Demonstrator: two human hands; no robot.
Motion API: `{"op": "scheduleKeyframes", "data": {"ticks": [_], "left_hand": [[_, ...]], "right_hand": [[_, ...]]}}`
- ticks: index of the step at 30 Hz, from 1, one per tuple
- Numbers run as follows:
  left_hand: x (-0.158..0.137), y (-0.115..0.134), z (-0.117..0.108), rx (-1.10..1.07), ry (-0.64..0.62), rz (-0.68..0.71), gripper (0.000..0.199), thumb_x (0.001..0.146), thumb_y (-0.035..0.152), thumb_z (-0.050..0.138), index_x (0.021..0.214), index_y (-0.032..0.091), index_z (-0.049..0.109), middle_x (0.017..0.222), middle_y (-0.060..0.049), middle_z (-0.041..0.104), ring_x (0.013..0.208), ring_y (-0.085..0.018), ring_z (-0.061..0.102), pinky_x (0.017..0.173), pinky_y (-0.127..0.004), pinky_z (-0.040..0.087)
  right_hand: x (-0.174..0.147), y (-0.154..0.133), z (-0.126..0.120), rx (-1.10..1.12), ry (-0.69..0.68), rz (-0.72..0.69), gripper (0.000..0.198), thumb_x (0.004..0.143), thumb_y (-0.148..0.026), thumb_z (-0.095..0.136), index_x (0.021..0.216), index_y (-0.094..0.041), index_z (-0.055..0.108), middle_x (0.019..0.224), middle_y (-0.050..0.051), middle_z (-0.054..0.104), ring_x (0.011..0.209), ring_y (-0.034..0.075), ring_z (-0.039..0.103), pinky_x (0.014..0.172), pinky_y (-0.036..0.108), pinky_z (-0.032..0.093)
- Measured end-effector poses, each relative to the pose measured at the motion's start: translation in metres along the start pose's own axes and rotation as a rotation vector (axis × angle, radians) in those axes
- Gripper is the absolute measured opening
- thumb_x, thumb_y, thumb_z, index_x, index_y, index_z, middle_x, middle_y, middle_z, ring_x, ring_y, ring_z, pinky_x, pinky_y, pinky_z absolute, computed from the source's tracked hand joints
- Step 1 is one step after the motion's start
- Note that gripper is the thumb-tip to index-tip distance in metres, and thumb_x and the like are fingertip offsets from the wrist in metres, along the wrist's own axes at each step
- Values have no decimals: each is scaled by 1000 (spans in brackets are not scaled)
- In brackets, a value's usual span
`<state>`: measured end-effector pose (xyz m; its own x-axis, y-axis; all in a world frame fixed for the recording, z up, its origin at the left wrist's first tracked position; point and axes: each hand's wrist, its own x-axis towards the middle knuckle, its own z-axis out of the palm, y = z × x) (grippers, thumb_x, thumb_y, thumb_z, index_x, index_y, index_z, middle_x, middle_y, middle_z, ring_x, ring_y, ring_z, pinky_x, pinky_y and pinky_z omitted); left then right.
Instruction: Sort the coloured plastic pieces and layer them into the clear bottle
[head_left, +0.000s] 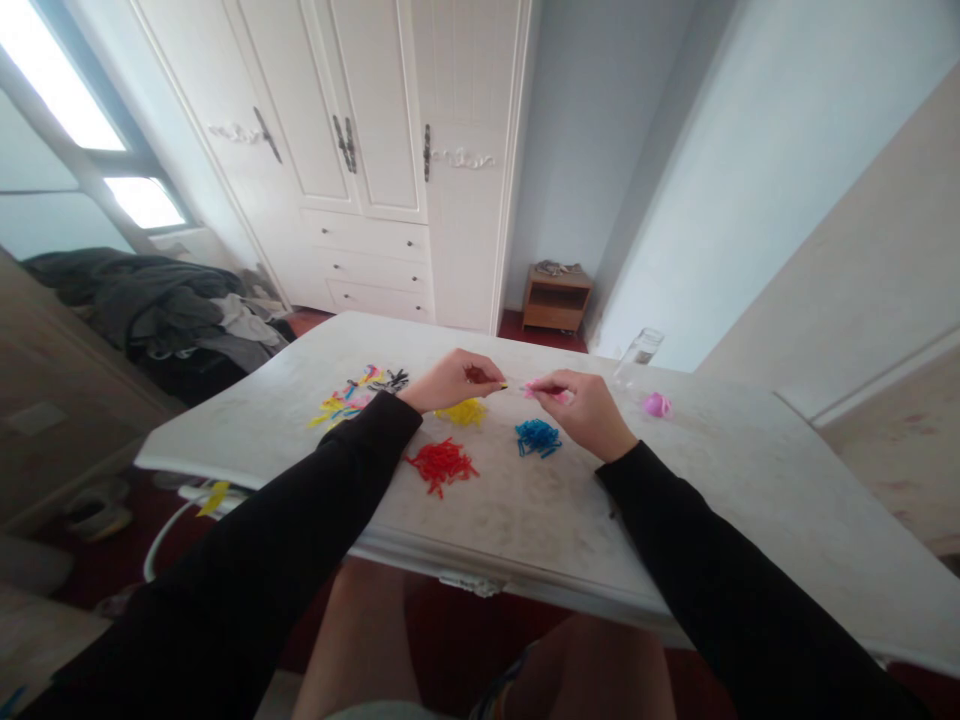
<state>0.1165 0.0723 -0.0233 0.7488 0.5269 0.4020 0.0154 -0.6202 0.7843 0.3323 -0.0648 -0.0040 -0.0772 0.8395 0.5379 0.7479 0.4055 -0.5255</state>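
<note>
My left hand (459,380) is over the table with thumb and fingertips pinched together. A tiny dark and yellowish bit shows at its tips, too small to name. Facing it, my right hand (583,408) is also pinched, and something small and pale sticks out toward the left hand. Pink pieces (534,388) lie partly hidden behind the right fingers. Under the left hand sits a pile of yellow strips (463,412). Nearer to me are piles of red strips (442,466) and blue strips (538,438). Black and grey strips (390,381) lie by the left wrist.
Mixed coloured strips (341,405) lie on the left of the white table (510,520). At the right back are a clear glass bottle (642,350) and a purple-pink rounded object (657,404). A yellow strip (214,498) hangs at the left edge. Beyond stands a white wardrobe (375,110).
</note>
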Motion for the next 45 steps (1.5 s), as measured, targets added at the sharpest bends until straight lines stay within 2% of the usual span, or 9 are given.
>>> {"op": "scheduleKeyframes", "data": {"ticks": [5,10,16,20,24,28,33,39,45], "left_hand": [[0,-2,0,25,32,33,27,81,36,80,90,11,79,83,-10,78,71,-14,66,68,-24,53],[-1,-2,1,40,28,33,25,84,36,78,89,11,77,84,-10,77,72,-14,67,70,-26,54],[-1,-3,1,50,23,43,25,84,37,77,88,12,77,84,-10,77,72,-15,68,68,-25,53],[-1,-2,0,55,24,47,25,84,36,76,87,12,77,83,-10,77,71,-14,67,67,-25,52],[-1,0,1,50,22,45,25,84,36,77,87,12,77,83,-9,78,71,-14,67,67,-25,52],[-1,0,1,53,19,53,23,84,34,76,87,12,77,85,-9,78,73,-14,68,69,-25,53],[0,0,1,55,16,59,21,84,32,76,86,11,77,85,-10,79,73,-15,68,70,-26,54],[-1,2,2,58,15,49,22,83,34,77,85,12,77,85,-9,79,75,-15,69,71,-26,55],[-1,3,3,15,37,36,26,81,38,81,84,12,77,83,-9,78,73,-15,69,70,-26,56]], "right_hand": [[1,6,-16,70,-115,81,16,83,-19,70,95,-16,81,89,8,83,78,20,75,72,31,58],[0,6,-21,43,-247,23,15,81,-19,70,91,-16,81,83,6,81,73,18,73,69,29,56],[0,7,-22,-68,-368,-54,19,79,-11,65,86,-19,81,82,3,80,75,18,71,75,32,55],[0,6,-22,-85,-355,-104,21,80,-9,62,83,-20,80,88,5,79,82,20,70,80,35,55],[-2,4,-15,-42,-349,-140,16,86,-21,68,97,-21,79,103,8,78,98,24,71,92,41,56],[-5,4,-2,-60,-434,-163,34,80,-33,82,111,-20,76,113,11,74,108,28,69,99,46,54],[-8,5,6,-74,-480,-161,28,76,-25,83,103,-19,77,106,9,71,98,26,69,93,43,55],[-8,1,6,-25,-504,-178,23,74,-10,72,94,-20,77,100,7,72,93,23,69,89,39,56],[-8,-1,5,-40,-490,-174,23,77,-10,67,97,-19,76,103,8,72,97,24,69,93,40,55]]}}
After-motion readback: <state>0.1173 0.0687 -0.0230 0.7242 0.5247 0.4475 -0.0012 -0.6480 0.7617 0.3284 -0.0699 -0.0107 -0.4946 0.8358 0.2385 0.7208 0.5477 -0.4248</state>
